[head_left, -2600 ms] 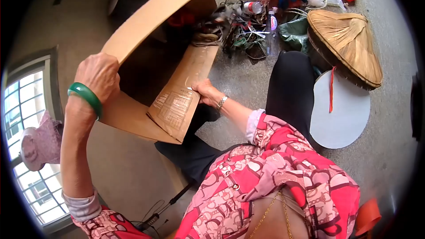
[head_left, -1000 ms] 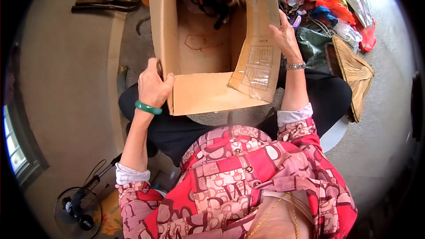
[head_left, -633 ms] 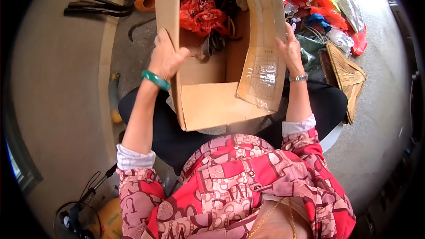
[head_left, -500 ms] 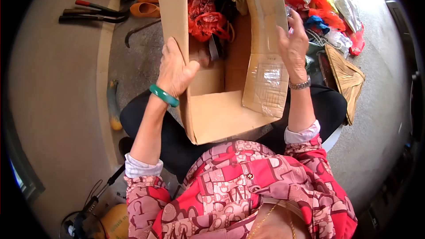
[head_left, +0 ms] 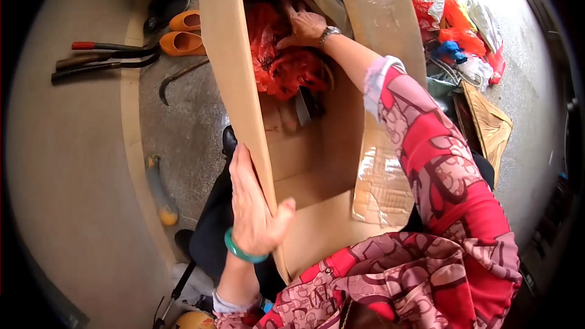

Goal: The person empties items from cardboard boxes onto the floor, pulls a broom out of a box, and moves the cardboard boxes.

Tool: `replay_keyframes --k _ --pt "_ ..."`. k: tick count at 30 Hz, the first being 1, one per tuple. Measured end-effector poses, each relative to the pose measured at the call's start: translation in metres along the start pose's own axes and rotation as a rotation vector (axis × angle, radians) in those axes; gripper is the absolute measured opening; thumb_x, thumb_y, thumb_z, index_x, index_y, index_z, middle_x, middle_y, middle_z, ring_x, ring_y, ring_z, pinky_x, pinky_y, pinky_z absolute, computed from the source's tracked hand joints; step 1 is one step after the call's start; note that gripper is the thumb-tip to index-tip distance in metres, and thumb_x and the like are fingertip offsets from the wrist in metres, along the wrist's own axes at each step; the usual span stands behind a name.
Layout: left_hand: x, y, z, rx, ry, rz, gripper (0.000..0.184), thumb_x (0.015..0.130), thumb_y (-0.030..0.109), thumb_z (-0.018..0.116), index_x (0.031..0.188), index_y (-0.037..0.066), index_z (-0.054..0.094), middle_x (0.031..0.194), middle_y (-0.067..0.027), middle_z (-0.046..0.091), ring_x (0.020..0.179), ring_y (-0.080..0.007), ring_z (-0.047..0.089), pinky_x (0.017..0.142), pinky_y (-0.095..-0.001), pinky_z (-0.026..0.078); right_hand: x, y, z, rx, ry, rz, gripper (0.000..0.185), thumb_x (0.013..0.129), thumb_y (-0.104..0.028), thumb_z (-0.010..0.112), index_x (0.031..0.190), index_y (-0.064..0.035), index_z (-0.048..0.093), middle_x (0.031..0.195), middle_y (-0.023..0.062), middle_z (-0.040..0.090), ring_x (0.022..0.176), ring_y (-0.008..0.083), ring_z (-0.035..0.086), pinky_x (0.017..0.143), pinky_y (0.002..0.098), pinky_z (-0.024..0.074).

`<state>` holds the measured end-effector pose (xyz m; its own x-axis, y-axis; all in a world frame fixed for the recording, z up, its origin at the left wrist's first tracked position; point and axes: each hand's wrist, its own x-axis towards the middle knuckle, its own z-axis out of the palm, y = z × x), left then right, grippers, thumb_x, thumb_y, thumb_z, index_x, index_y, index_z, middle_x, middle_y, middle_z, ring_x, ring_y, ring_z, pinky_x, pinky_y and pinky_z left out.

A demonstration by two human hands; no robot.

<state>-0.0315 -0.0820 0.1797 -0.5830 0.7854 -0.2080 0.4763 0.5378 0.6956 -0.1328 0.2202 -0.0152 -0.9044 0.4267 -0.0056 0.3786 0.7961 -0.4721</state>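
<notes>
A tall cardboard box (head_left: 317, 231) stands open in front of me, between my legs. My left hand (head_left: 253, 207) holds its left side, fingers flat along the outside and thumb over the edge. Deep inside the box, my right hand (head_left: 304, 27) has its fingers spread beside a crumpled red plastic bag (head_left: 268, 42). Its fingertips reach toward the box's far end; whether they touch the bag I cannot tell. A pale, whitish thing (head_left: 332, 9) lies just right of that hand. Below the bag, a flat grey blade-like piece (head_left: 303, 109) shows against the cardboard.
Orange shoes (head_left: 183, 42) and long-handled tools (head_left: 103, 64) lie left by the wall, with a sickle (head_left: 180, 79) nearby. A long gourd (head_left: 161, 192) rests lower left. At right are piled plastic bags (head_left: 457, 33) and a folded straw-coloured hat (head_left: 490, 125).
My right hand has left the box's right flap and reached inside beside the red bag. My left hand stays on the left side. The box appears larger and lower in view.
</notes>
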Motion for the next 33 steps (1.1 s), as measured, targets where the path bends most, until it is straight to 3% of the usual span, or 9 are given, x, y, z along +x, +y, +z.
replay_keyframes --k 2,8,10,13,19,22,26,29,33 --pt "-0.043 0.041 0.004 -0.003 0.014 -0.124 0.090 0.065 0.024 0.058 0.132 -0.014 0.012 0.133 -0.0344 0.021 0.123 -0.0467 0.024 0.105 -0.0467 0.019 -0.011 -0.009 0.009 0.155 -0.227 -0.022 0.122 0.049 -0.053 0.078 0.138 -0.0035 0.010 0.113 0.0315 0.049 0.102 0.0409 0.052 0.084 0.0415 0.0448" --pt "-0.037 0.031 0.000 -0.063 -0.008 -0.158 0.090 0.067 0.028 0.057 0.132 -0.015 0.011 0.133 -0.0351 0.020 0.124 -0.0482 0.023 0.104 -0.0494 0.019 -0.007 0.001 0.078 0.066 -0.037 -0.006 0.128 0.047 -0.041 0.080 0.139 -0.0069 -0.003 0.099 0.0252 0.060 0.092 0.0380 0.058 0.080 0.0422 0.0473" --pt "-0.041 0.042 -0.001 -0.076 -0.004 -0.204 0.090 0.068 0.030 0.056 0.132 -0.015 0.012 0.133 -0.0349 0.020 0.124 -0.0481 0.023 0.104 -0.0493 0.020 -0.024 -0.010 0.079 0.106 -0.167 0.082 0.095 0.056 -0.029 0.073 0.135 -0.0046 0.026 0.096 0.0240 0.061 0.090 0.0367 0.060 0.077 0.0428 0.0486" --pt "-0.038 0.034 0.001 -0.068 0.022 -0.119 0.089 0.067 0.027 0.056 0.132 -0.015 0.012 0.133 -0.0350 0.021 0.123 -0.0479 0.024 0.104 -0.0483 0.020 -0.036 -0.005 0.096 0.166 -0.180 0.216 0.020 0.067 -0.011 0.057 0.082 -0.0012 0.065 0.095 0.0220 0.062 0.092 0.0358 0.060 0.075 0.0419 0.0497" --pt "-0.022 0.025 0.006 -0.068 0.084 -0.107 0.082 0.064 0.017 0.057 0.131 -0.012 0.018 0.129 -0.0325 0.027 0.120 -0.0451 0.028 0.104 -0.0458 0.021 -0.110 -0.010 0.100 0.207 -0.348 0.303 0.030 0.070 -0.014 0.057 0.095 0.0008 0.062 0.096 0.0215 0.061 0.094 0.0324 0.059 0.079 0.0389 0.0482" --pt "-0.002 0.003 0.005 -0.001 0.154 -0.003 0.080 0.063 0.016 0.053 0.132 -0.009 0.021 0.126 -0.0267 0.036 0.118 -0.0368 0.038 0.100 -0.0382 0.029 -0.103 -0.009 0.068 0.634 -0.544 0.234 0.030 0.073 -0.011 0.059 0.101 -0.0002 0.061 0.102 0.0160 0.062 0.095 0.0256 0.058 0.082 0.0352 0.0467" --pt "0.027 -0.016 -0.004 -0.054 0.167 -0.024 0.079 0.063 0.021 0.055 0.129 -0.009 0.026 0.124 -0.0270 0.037 0.118 -0.0370 0.037 0.100 -0.0384 0.029 -0.088 -0.018 -0.032 1.125 -0.149 0.115 0.029 0.073 -0.006 0.070 0.100 -0.0019 0.062 0.092 0.0050 0.065 0.082 0.0115 0.058 0.073 0.0265 0.0484" --pt "0.043 -0.036 -0.006 -0.048 0.194 0.008 0.075 0.061 0.022 0.056 0.125 -0.008 0.031 0.116 -0.0243 0.041 0.111 -0.0352 0.039 0.097 -0.0376 0.031 -0.106 -0.013 -0.151 1.060 0.040 0.244 0.019 0.078 -0.016 0.064 0.091 -0.0030 0.063 0.074 0.0014 0.063 0.054 0.0080 0.056 0.046 0.0229 0.0474" --pt "0.055 -0.042 -0.002 -0.095 0.209 0.032 0.068 0.063 0.022 0.057 0.120 -0.006 0.033 0.102 -0.0271 0.043 0.097 -0.0390 0.041 0.086 -0.0425 0.035 -0.142 0.067 -0.234 1.006 0.296 0.316 0.023 0.078 -0.018 0.065 0.095 -0.0032 0.061 0.074 0.0019 0.063 0.052 0.0081 0.055 0.044 0.0216 0.0455"
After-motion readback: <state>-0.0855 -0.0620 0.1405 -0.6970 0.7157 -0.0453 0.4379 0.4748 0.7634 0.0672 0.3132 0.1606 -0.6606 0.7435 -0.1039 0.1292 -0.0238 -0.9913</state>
